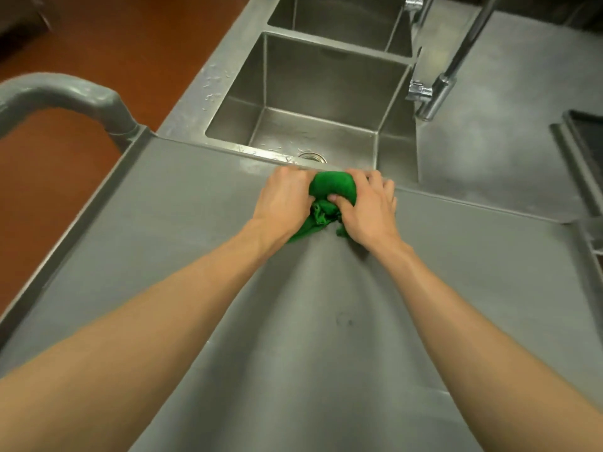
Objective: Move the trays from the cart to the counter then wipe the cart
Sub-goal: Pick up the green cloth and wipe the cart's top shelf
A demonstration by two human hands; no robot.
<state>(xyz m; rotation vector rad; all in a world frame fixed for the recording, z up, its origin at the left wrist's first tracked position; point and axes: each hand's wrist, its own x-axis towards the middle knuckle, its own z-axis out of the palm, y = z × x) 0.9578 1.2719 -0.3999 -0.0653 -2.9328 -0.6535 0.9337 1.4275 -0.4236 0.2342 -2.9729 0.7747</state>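
Observation:
A bunched green cloth (331,190) sits at the far edge of the grey cart top (182,230), close to the sink. My left hand (283,199) grips the cloth from the left. My right hand (368,208) grips it from the right, thumb pressed into the fabric. Both forearms stretch out over the cart's top shelf. A dark tray (587,148) lies on the steel counter (496,138) at the far right, cut off by the frame edge.
Beyond the cart is a steel sink (248,93) with two basins and a drain (311,157). A chrome faucet (437,89) rises at the sink's right. The cart's grey handle (65,93) curves at the left over a red-brown floor (107,37).

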